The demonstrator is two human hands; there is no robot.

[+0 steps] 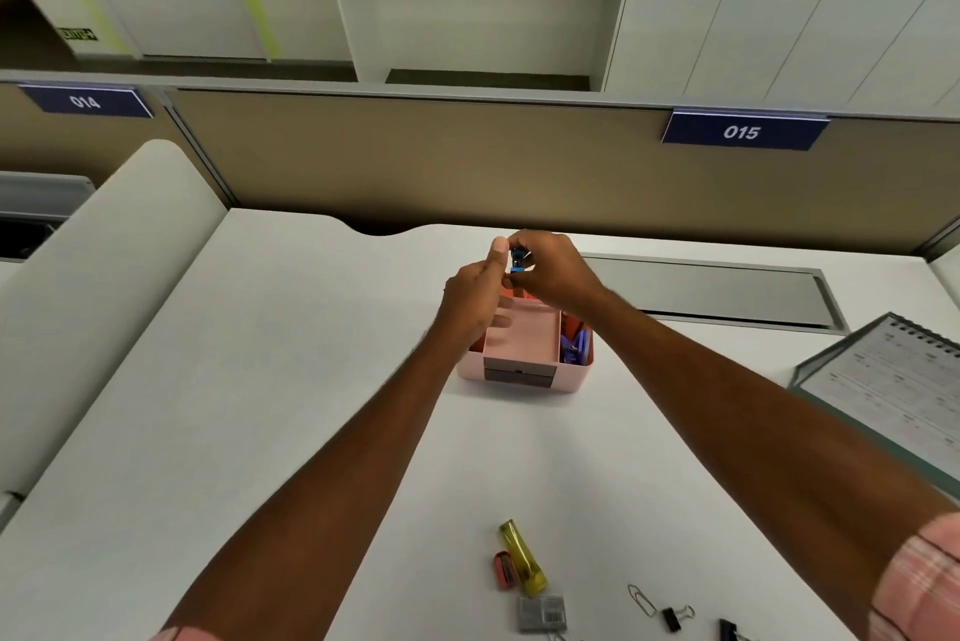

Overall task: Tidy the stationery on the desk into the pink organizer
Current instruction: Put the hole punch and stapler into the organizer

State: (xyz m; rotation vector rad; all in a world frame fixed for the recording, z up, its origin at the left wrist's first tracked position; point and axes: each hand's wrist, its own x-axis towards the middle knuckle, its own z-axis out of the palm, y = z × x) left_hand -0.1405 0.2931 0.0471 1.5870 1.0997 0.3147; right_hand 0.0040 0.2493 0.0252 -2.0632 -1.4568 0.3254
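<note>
The pink organizer point(522, 347) stands in the middle of the white desk point(260, 380), with purple and orange items in its right compartment. Both hands are raised above its far side. My left hand point(475, 295) and my right hand point(550, 269) together pinch a small blue binder clip point(517, 260) between their fingertips. Near the desk's front edge lie a yellow highlighter point(522, 557), a pink sharpener point(504, 569), a grey staple box point(542, 613), a silver paper clip point(640, 599), a black binder clip point(675, 617) and a dark blue clip point(730, 631) cut off by the frame.
A spiral desk calendar point(893, 380) stands at the right edge. A grey cable flap point(717, 292) is set into the desk behind the organizer. A beige partition point(467, 157) with number plates closes the back. A white rounded divider point(104, 277) rises on the left.
</note>
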